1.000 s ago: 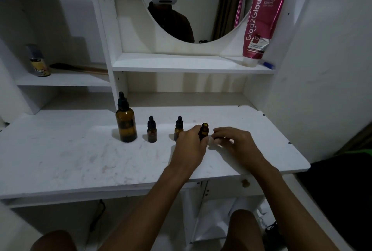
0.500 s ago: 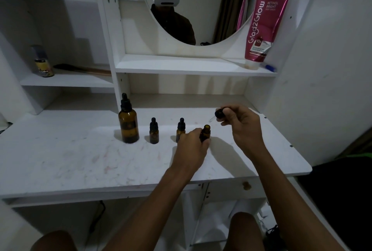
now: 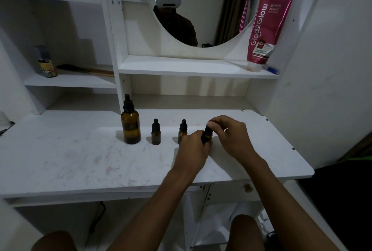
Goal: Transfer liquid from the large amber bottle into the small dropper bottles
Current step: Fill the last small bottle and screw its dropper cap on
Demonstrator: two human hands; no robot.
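The large amber bottle with a black dropper cap stands on the white desk. To its right stand two small capped dropper bottles, one free and another partly behind my left hand. My left hand grips a third small amber bottle on the desk. My right hand pinches the dropper cap on top of that bottle, and its fingers hide most of the cap.
A pink Glad2Glow tube leans on the upper shelf beside a round mirror. A small can and a dark long-handled tool lie on the left shelf. My knees show below the desk edge.
My right hand picked the dropper cap up from the desk, lifted it above the open small bottle, and has now brought it down onto the bottle's neck. My left hand kept holding the bottle.
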